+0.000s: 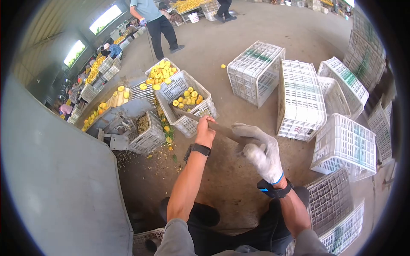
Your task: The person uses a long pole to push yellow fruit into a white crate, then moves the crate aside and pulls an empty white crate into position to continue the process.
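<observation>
My bare left hand (pixel 206 133), with a dark band at the wrist, is closed around a long brown-grey stick (pixel 225 131). The stick slants from over the fruit crate down toward my right hand, looking wider and flatter at that end. My right hand (pixel 264 154) wears a whitish glove; its fingers and thumb are spread apart around the stick's near end, which they partly hide. Just beyond my left hand stands a white plastic crate (pixel 171 88) with several yellow fruits (pixel 188 99) at its bottom.
A sorting machine (pixel 124 117) with fruit stands at the left, beside a grey metal panel (pixel 64 162). White crates (pixel 302 98) lie about on the right. A person (pixel 156 23) holding a thin rod stands behind a fuller fruit crate (pixel 162 73). Scraps litter the floor.
</observation>
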The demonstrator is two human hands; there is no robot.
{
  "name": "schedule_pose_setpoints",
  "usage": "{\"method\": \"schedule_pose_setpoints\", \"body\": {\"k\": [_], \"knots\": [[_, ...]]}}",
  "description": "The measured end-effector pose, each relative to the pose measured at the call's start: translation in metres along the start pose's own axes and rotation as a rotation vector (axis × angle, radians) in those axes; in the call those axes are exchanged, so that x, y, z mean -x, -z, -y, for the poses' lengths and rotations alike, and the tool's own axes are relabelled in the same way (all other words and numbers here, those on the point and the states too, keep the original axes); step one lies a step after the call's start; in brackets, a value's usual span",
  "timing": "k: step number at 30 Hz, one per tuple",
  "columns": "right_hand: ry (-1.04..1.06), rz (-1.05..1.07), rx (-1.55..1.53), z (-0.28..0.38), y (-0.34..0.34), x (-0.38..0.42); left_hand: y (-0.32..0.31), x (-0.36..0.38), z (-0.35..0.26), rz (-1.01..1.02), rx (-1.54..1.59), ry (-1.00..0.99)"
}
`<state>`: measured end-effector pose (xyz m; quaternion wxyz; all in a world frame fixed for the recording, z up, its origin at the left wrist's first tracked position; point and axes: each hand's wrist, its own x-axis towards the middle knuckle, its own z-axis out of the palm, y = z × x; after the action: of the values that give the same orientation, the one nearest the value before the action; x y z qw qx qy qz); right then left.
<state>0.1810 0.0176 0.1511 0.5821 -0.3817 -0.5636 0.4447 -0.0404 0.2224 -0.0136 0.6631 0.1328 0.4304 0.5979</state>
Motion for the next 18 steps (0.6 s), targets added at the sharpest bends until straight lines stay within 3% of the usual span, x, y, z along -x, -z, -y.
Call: {"method": "schedule_pose_setpoints", "body": {"k": [1, 4, 8, 10, 12, 13, 16, 18], "knots": [[0.147, -0.055, 0.100, 0.001, 0.003, 0.004, -0.012, 0.009, 0.003, -0.013, -0.035, 0.007], [0.262, -0.257, 0.152, 0.004, 0.020, 0.009, -0.039, 0.027, 0.028, 0.031, -0.067, 0.014], [0.108, -0.467, 0.146, 0.007, 0.053, 0.013, -0.123, 0.109, 0.060, 0.096, -0.098, 0.063], [0.379, -0.560, 0.155, 0.002, 0.072, 0.007, -0.153, 0.136, 0.078, 0.224, -0.118, 0.116], [0.471, -0.645, 0.217, 0.005, 0.092, 0.011, -0.189, 0.175, 0.095, 0.348, -0.128, 0.130], [0.335, -0.705, 0.049, 0.023, 0.093, 0.018, -0.208, 0.202, 0.100, 0.386, -0.140, 0.181], [0.532, -0.794, -0.088, 0.037, 0.137, 0.026, -0.238, 0.243, 0.122, 0.568, -0.164, 0.292], [0.563, -0.860, -0.400, 0.054, 0.160, 0.042, -0.248, 0.251, 0.136, 0.554, -0.083, 0.308]]}}
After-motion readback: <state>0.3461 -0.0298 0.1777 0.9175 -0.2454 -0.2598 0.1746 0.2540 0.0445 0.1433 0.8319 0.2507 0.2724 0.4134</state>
